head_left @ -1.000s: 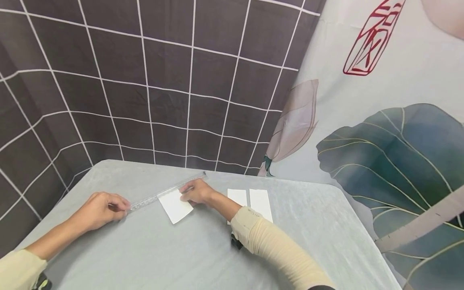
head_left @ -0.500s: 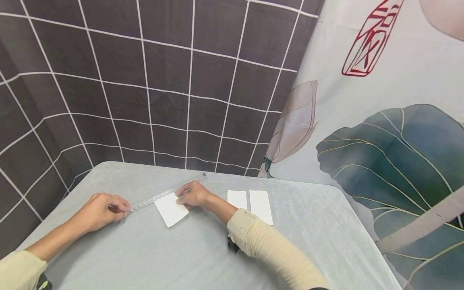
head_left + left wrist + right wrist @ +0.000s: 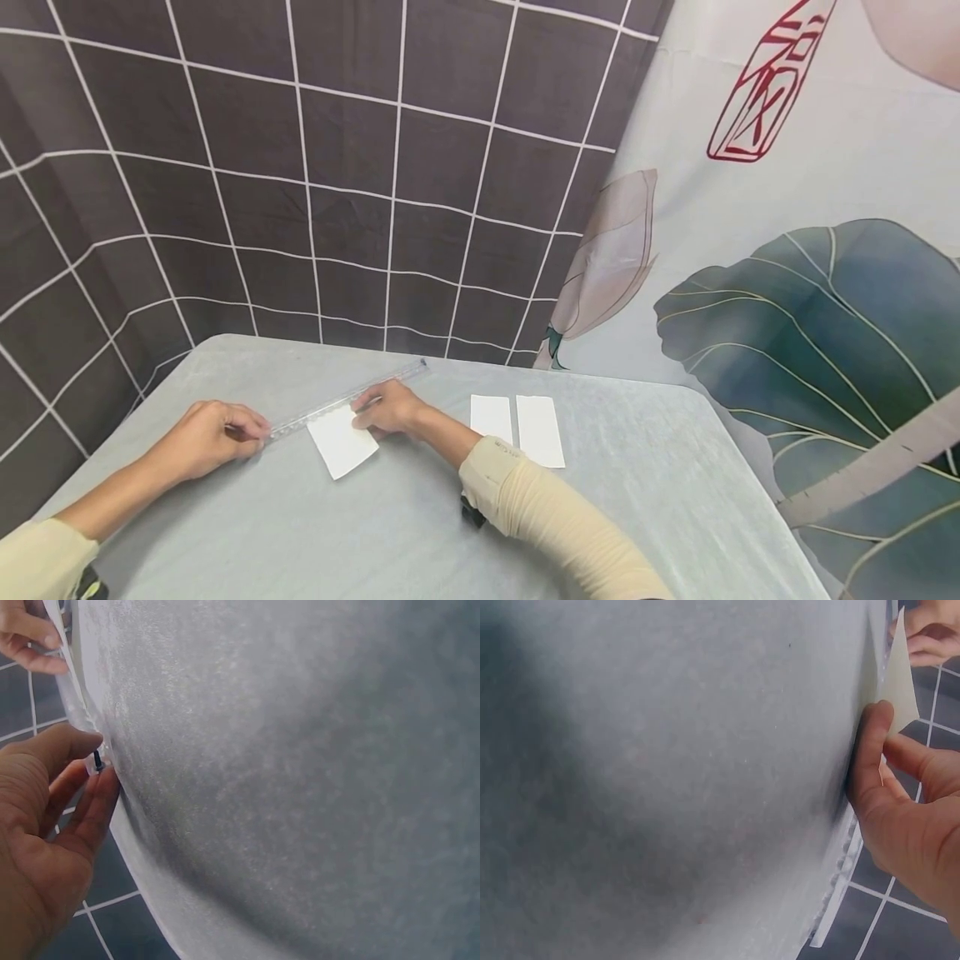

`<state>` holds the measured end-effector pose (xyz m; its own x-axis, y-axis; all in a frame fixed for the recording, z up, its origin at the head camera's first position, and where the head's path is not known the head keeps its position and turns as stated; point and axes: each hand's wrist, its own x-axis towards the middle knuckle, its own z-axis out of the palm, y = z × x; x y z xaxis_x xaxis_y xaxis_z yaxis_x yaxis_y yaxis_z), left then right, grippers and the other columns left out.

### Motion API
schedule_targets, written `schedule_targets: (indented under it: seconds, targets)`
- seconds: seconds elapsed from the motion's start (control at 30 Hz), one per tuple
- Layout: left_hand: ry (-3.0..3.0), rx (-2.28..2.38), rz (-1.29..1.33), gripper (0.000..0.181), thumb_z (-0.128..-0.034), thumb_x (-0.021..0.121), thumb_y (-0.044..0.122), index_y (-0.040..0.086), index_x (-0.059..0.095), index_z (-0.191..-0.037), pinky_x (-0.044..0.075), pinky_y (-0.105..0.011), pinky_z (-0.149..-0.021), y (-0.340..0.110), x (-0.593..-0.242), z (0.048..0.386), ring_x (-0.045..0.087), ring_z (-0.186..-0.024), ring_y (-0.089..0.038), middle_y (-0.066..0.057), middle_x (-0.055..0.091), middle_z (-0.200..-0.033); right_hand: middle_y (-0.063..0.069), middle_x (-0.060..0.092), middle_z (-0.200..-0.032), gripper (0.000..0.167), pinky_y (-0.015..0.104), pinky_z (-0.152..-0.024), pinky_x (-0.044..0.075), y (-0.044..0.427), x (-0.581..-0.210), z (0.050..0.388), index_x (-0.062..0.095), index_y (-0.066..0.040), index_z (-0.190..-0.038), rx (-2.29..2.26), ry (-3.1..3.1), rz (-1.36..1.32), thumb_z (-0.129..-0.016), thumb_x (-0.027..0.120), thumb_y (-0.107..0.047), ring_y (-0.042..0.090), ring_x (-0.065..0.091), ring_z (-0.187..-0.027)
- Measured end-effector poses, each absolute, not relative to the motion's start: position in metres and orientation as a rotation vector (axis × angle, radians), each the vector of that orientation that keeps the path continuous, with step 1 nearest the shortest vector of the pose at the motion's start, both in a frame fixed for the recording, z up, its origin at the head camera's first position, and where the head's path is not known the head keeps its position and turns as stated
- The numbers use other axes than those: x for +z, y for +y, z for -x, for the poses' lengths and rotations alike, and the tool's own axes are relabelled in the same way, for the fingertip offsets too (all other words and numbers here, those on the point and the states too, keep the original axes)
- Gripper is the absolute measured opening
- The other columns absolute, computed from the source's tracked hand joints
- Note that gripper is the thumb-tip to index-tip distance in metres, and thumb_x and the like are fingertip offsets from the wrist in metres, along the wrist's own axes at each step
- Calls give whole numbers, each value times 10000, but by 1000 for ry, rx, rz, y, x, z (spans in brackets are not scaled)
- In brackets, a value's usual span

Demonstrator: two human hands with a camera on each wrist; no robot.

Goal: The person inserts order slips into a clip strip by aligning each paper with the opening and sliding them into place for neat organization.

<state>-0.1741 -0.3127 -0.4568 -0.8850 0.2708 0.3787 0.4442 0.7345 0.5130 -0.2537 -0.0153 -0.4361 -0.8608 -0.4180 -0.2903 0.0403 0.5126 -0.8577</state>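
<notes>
- Left hand [image 3: 210, 437] pinched the strip [image 3: 337, 402], apparently steadying it.
- Right hand [image 3: 388, 410] pinched a card [image 3: 341, 446] along it, perhaps aligning edges.
- Two cards [image 3: 540, 432] lay toward the table's [image 3: 337, 542] far edge.

On the pale grey cloth-covered table [image 3: 315, 533], the broadest free room lies near, between the bare left forearm [image 3: 120, 492] and the cream-sleeved right forearm [image 3: 562, 517]. Its far side is barred by a slim clear plastic ruler [image 3: 288, 426] and a white rectangular paper sheet [image 3: 341, 443], with the bare left hand [image 3: 213, 437] and bare right hand [image 3: 390, 408] beside them. Beyond the ruler, a strip runs to the dark grey, white-gridded hanging cloth [image 3: 345, 217]. The right forearm blocks near access to the left white paper rectangle [image 3: 491, 412]; room opens right of the right white paper rectangle [image 3: 539, 431].
</notes>
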Motion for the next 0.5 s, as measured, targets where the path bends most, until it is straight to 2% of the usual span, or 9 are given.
schedule_targets:
  seconds: [0.5]
  targets:
    - [-2673,-882,547,235,-747,974,-19,181,854,-778,527,-24,-759,-313,-455,173,668,-897,152,-40,864,-910,110,826,-954,239,328,-770,692,-30,-434,245,830,-53,-1179,-1284,2298,306,-942,851,-33,238,828,-835]
